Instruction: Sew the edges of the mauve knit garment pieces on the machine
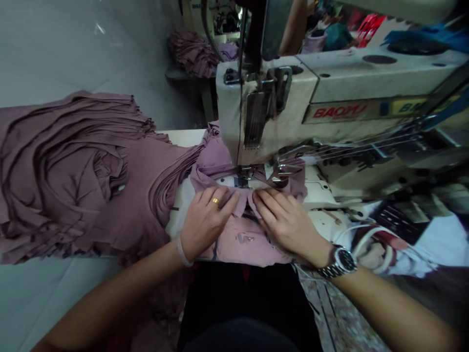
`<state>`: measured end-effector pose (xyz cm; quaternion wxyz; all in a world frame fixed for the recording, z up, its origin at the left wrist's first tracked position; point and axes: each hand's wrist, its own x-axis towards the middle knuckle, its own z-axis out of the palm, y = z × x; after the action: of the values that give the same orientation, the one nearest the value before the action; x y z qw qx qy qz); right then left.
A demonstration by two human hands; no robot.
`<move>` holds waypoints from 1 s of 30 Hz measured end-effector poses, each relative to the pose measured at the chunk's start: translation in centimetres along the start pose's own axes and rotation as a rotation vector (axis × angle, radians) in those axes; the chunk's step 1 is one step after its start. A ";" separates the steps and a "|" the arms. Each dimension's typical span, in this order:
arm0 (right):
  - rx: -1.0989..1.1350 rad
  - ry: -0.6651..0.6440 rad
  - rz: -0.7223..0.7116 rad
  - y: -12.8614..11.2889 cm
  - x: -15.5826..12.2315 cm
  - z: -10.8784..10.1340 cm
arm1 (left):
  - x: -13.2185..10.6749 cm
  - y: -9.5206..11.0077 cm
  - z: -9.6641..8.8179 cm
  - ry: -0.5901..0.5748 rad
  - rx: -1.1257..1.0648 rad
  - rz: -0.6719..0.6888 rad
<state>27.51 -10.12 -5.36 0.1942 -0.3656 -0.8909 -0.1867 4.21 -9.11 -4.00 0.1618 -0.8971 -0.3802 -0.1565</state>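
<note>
A mauve garment piece lies on the sewing machine bed, part of it under the presser foot. My left hand, with a gold ring, holds its near edge just left of the foot, thumb and fingers closed on the cloth. On the other side, my right hand has its fingers together on the edge right of the foot, its thumb mostly hidden. A short gap parts the two hands. Below them a pink cloth with a grey mark covers the machine's front edge.
The white sewing machine head rises close beyond my hands, with threads strung to the right. At left is a large stack of mauve garment pieces. More folded cloth sits on a stand behind. White tubing and cloth lie at right.
</note>
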 end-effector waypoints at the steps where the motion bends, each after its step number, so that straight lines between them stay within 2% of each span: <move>1: 0.054 0.012 0.026 -0.2 0.2 0.0 | 0.1 0.2 0.0 -0.002 -0.011 0.006; 5: 0.360 0.136 0.266 -0.7 0.7 0.0 | 0.5 0.8 -0.5 -0.057 -0.017 -0.017; 7: 0.409 0.153 0.311 -1.0 0.8 0.1 | 0.7 1.1 -0.7 -0.073 0.016 -0.059; 11: 0.196 0.027 0.150 -1.7 1.0 0.4 | 0.8 1.5 -0.5 -0.055 0.023 -0.067; 14: 0.089 -0.017 0.099 -1.9 1.0 0.7 | 0.8 1.7 -0.2 -0.055 -0.003 -0.046; 21: 0.078 -0.019 0.071 -1.7 1.0 0.7 | 1.0 1.8 -0.4 -0.075 -0.014 -0.073; 30: 0.139 0.001 0.152 -1.5 1.6 0.9 | 0.9 1.6 0.3 -0.046 -0.021 -0.059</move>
<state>25.17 -9.76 -5.69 0.2331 -0.4178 -0.8713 -0.1092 6.04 -9.50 -4.16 0.1389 -0.8905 -0.4085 -0.1447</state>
